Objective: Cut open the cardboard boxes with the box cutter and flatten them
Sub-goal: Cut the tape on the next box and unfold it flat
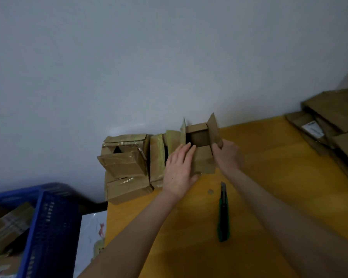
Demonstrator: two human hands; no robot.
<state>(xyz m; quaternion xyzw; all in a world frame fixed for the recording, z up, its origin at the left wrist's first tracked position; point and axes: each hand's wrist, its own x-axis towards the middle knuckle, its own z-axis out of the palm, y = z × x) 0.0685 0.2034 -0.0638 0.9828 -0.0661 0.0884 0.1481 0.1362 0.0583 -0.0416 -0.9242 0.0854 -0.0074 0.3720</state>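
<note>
Yellow table (273, 157): R hand (228, 155) blurred, fingers partly behind box (204, 160) flap.

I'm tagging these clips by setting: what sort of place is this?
Likely a small storeroom or parcel-handling corner: used cardboard boxes stacked on a wooden table by a bare wall, flattened cardboard piled aside, and a blue plastic crate holding more.

Open box (203, 157) stands; green cutter (223, 213), seemingly extended, nearby.
</note>
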